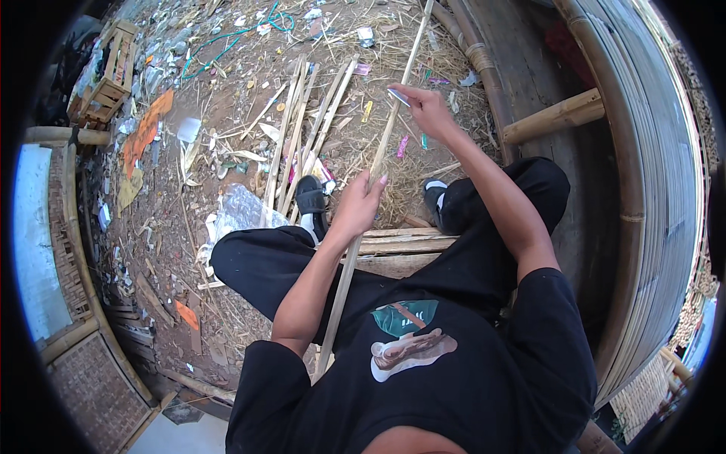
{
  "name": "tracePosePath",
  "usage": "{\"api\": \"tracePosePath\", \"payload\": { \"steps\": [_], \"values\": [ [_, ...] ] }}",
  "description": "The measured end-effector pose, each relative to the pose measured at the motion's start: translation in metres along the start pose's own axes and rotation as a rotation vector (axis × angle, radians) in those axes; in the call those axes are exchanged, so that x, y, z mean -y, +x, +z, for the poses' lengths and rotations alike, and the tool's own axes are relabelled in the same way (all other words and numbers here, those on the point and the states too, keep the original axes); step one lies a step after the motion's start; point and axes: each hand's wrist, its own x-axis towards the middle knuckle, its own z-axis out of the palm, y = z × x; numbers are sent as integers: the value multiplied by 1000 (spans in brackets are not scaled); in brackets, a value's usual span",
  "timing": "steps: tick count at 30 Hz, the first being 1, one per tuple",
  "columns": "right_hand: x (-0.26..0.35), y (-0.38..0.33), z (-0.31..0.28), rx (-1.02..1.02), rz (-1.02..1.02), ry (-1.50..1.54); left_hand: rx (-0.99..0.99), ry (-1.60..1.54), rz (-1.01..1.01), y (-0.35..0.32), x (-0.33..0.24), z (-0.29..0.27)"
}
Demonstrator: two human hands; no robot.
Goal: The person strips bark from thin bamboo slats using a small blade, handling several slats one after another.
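A long thin bamboo strip (393,121) runs from my lap up and away over the ground. My left hand (358,206) grips it near the middle, just above my knees. My right hand (427,108) is further up the strip, closed on a small knife whose blade (398,96) lies against the strip's edge. I sit in black trousers and a black shirt, with black sandals (311,200) on the ground.
Several split bamboo strips (302,129) lie on the dirt ahead among straw and litter. A green hose (234,38) curls at the back, a wooden crate (110,72) stands at the far left, and a curved bamboo bench (643,151) rises at my right.
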Motion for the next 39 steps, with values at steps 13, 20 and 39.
{"api": "tracePosePath", "payload": {
  "steps": [13,20,39],
  "values": [
    [31,-21,24,7,36,73,-25,33,-35,-8,-2,-12],
    [21,0,-7,-73,45,92,13,-23,40,-9,-6,-11],
    [20,4,-8,-93,-16,6,169,-449,-106,-17,-26,-16]
  ]
}}
